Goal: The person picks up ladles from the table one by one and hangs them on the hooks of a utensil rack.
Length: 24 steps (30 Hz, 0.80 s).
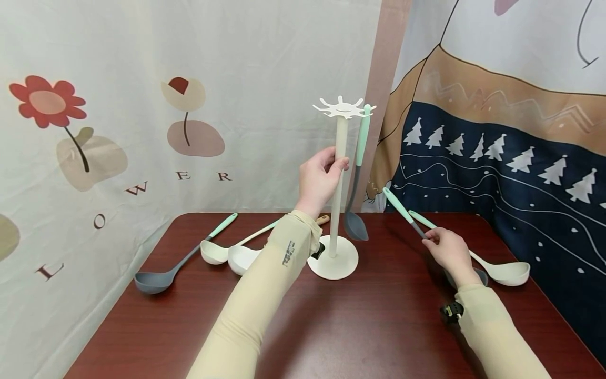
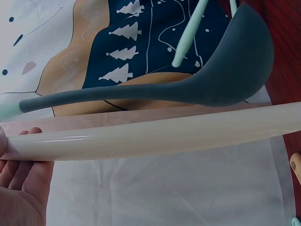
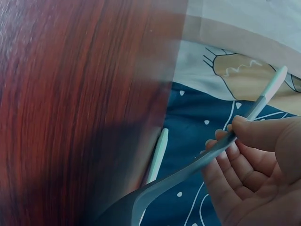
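My left hand [image 1: 322,176] grips the upper pole of a white utensil stand [image 1: 339,200] with a round base and a ring of hooks on top. From one hook a grey ladle [image 1: 356,226] with a mint handle hangs down the stand's right side. At the right, thumb and fingers of my right hand [image 1: 450,252] pinch the grey shaft of a mint-handled kitchen utensil [image 3: 207,157]. That utensil slants with its handle end up and away; its dark head is partly behind the hand, so I cannot tell its kind. Beside it lies a white ladle [image 1: 508,272].
On the table's left lie a grey ladle [image 1: 156,281], a cream ladle [image 1: 215,253] and a white-headed utensil [image 1: 240,259], partly covered by my left sleeve. A wooden handle end [image 1: 323,219] shows behind that arm. Printed curtains [image 1: 265,79] stand close behind the table [image 1: 369,326].
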Available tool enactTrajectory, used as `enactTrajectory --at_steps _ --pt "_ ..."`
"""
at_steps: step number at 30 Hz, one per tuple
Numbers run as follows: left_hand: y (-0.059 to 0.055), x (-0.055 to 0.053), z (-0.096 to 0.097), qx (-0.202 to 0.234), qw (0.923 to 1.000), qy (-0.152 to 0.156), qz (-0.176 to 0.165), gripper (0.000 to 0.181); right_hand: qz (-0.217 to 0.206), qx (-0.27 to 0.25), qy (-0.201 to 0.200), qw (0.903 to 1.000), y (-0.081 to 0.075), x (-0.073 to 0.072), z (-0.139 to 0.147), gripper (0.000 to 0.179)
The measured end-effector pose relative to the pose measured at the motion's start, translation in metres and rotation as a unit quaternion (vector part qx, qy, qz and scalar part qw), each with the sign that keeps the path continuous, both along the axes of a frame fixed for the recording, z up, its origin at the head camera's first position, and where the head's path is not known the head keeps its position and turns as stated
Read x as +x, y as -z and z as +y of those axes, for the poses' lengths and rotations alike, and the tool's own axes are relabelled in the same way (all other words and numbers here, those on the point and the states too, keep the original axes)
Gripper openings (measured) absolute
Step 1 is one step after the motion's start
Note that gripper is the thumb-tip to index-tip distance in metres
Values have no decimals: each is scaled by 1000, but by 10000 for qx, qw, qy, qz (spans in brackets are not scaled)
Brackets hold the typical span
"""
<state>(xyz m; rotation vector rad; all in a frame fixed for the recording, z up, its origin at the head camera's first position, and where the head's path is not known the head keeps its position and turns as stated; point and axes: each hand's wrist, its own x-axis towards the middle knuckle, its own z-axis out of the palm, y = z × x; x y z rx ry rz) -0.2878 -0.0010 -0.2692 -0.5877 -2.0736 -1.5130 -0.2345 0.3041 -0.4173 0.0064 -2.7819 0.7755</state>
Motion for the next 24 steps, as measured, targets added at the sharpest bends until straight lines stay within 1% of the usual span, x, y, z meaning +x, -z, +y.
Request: enactTrajectory --at_steps 6,14,21,24 --pt "1 0 0 3 10000 -15 -21 17 218 -122 58 9997 -3 3 -6 20" --pt "1 -1 1 -1 10000 -4 -13 17 600 -318 111 9976 -3 3 -9 19" --pt "0 -1 1 8 10000 38 -48 17 726 -527 159 9958 -3 5 -14 20" --pt "0 -1 1 -1 10000 30 -43 17 863 -568 125 9946 -3 5 -17 20"
